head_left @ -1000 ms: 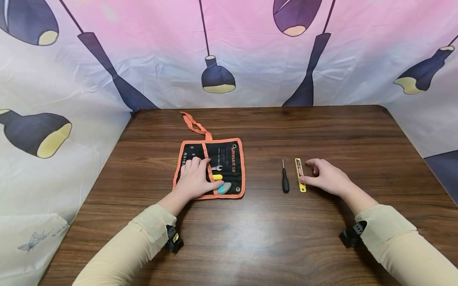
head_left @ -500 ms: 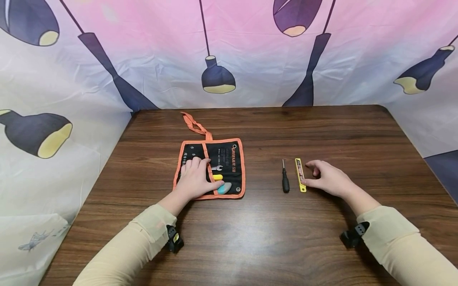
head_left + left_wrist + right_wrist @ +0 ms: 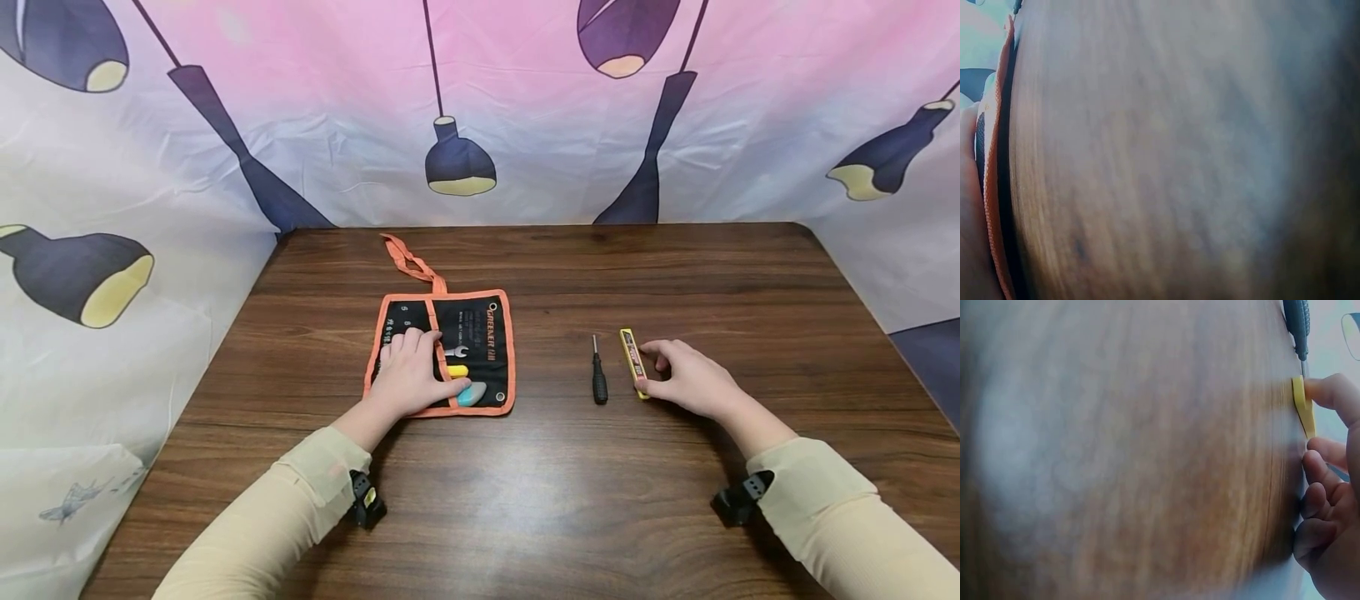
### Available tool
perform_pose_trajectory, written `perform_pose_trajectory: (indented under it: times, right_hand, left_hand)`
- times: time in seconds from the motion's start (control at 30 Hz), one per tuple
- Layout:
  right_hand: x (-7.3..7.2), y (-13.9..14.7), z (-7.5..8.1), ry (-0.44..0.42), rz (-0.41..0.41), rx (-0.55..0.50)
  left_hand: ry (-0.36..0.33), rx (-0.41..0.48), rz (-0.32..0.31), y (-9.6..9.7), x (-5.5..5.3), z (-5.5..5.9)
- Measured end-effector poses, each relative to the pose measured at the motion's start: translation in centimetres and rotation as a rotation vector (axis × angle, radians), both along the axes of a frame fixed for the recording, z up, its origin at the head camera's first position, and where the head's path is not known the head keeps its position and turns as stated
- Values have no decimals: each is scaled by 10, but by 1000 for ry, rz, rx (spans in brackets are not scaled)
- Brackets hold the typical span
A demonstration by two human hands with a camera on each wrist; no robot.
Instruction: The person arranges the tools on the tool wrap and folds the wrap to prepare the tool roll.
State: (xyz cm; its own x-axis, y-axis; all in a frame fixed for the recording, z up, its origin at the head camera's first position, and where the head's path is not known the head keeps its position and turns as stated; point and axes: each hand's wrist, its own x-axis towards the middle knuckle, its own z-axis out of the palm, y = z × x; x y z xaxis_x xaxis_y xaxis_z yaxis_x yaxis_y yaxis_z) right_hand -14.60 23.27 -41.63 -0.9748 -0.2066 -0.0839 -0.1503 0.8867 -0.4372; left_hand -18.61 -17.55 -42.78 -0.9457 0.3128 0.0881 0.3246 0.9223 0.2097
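- Your right grip (image 3: pixel 692 379) pinched a slim yellow case (image 3: pixel 632 354) between thumb and index finger; the case looked slightly tipped, though whether it was wholly off the tabletop (image 3: pixel 540 500) could not be told.
- The step in hand appeared to be picking up the case, best done with a light, even pinch on its edges so it did not twist or slip.
- Your right hand arched low, its other fingers curled in under the palm in the wrist view.
- A black screwdriver (image 3: pixel 598 379) lay just left of the case, apart from it, close enough to call for a lift that rose before it swung across.
- Your left grip (image 3: pixel 411 375) rested spread and relaxed, clasping nothing, on a black tool pouch (image 3: pixel 481 327), probably a useful steadying hand.
- Both sleeved forearms slanted inward from the near corners.
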Motion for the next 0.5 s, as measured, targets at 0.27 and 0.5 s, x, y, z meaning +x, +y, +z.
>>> perform_pose_trajectory:
  times: [0.27, 0.5]
  right_hand:
    - [-1, -3, 0, -3, -27, -2]
    - [-3, -4, -2, -5, -42, -26]
  left_hand:
    - [7, -14, -11, -2, -1, -2]
    - [-1, -11, -25, -2, -2, -3]
